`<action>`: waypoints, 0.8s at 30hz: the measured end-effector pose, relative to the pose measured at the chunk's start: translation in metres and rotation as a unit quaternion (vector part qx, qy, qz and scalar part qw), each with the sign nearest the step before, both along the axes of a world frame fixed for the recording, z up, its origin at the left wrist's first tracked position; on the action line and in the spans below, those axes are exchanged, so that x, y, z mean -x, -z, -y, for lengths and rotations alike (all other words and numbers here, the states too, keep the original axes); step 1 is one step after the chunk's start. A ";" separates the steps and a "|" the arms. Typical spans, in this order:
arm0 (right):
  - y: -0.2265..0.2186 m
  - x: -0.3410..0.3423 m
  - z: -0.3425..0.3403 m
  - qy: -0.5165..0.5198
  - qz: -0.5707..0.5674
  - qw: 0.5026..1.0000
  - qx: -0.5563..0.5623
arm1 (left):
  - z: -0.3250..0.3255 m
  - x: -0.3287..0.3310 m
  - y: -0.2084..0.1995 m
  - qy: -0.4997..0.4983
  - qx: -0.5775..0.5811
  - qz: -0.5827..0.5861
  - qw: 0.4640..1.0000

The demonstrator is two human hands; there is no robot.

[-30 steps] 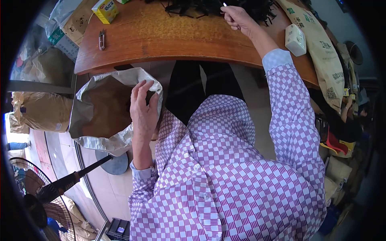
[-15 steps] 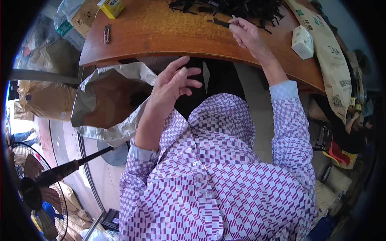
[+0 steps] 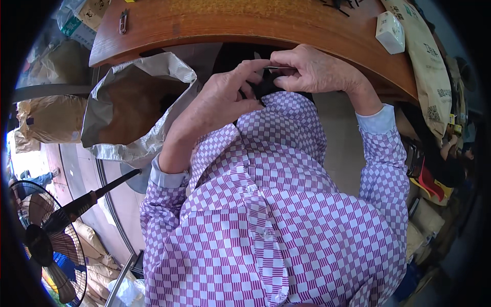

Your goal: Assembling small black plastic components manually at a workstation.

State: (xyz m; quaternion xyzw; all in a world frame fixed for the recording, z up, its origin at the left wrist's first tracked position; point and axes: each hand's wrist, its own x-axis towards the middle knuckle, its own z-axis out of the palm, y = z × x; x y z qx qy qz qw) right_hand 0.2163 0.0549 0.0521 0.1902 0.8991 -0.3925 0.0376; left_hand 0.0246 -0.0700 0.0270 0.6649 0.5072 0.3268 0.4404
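Note:
My two hands meet in front of my lap, just off the near edge of the wooden table [image 3: 215, 25]. Between the thumb and fingers of my right hand [image 3: 317, 71] is a thin dark strip [image 3: 279, 67]. My left hand [image 3: 222, 94] has curled fingers, with its index fingertip at the strip's left end. Its grip is partly hidden behind the fingers. At the table's far right, part of a pile of black strips [image 3: 340, 6] shows at the upper rim.
An open silvery sack [image 3: 179, 66] stands left of my left forearm. Small snips [image 3: 123, 21] lie at the table's left. A white tissue pack [image 3: 390, 33] sits at the right beside a long printed sack [image 3: 434, 77]. A fan [image 3: 43, 245] stands at lower left.
My right hand has come back from the pile to my lap with the strip. My left hand has moved right, its spread fingers now curled at the strip. The view has tilted down.

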 end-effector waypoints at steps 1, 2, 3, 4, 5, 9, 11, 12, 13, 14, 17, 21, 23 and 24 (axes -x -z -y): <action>0.000 0.002 0.001 0.000 0.002 1.000 0.002 | 0.002 -0.004 0.002 -0.011 0.018 0.024 0.999; -0.001 0.004 0.001 -0.002 0.006 1.000 0.026 | 0.004 -0.007 0.005 -0.021 0.035 0.049 0.998; -0.001 0.005 0.002 -0.004 0.010 0.999 0.051 | 0.005 -0.008 0.013 -0.011 0.030 0.055 0.998; 0.002 0.005 0.002 -0.004 0.012 0.999 0.053 | 0.006 -0.009 0.018 -0.011 0.032 0.057 0.998; 0.006 0.005 0.003 0.002 0.002 0.997 0.072 | 0.007 -0.010 0.021 -0.023 0.035 0.072 0.996; 0.025 0.005 0.010 0.039 -0.048 0.992 0.111 | 0.015 -0.019 0.036 -0.062 0.063 0.142 0.986; 0.036 0.007 0.017 0.062 -0.090 0.986 0.123 | 0.019 -0.024 0.041 -0.089 0.083 0.216 0.969; 0.040 0.009 0.021 0.085 -0.134 0.978 0.135 | 0.019 -0.025 0.041 -0.113 0.102 0.285 0.946; 0.041 0.009 0.025 0.085 -0.132 0.978 0.134 | 0.019 -0.024 0.040 -0.114 0.101 0.287 0.946; 0.041 0.010 0.031 0.143 -0.146 0.959 0.199 | 0.019 -0.023 0.038 -0.127 0.111 0.309 0.936; 0.048 0.011 0.052 0.215 -0.173 0.929 0.245 | 0.022 -0.019 0.042 -0.156 0.119 0.335 0.922; 0.056 0.012 0.080 0.242 -0.189 0.931 0.196 | 0.024 -0.020 0.051 -0.173 0.104 0.353 0.914; 0.055 0.014 0.088 0.242 -0.178 0.941 0.156 | 0.026 -0.022 0.052 -0.185 0.081 0.316 0.927; 0.055 0.014 0.090 0.244 -0.179 0.941 0.154 | 0.026 -0.023 0.053 -0.199 0.057 0.277 0.938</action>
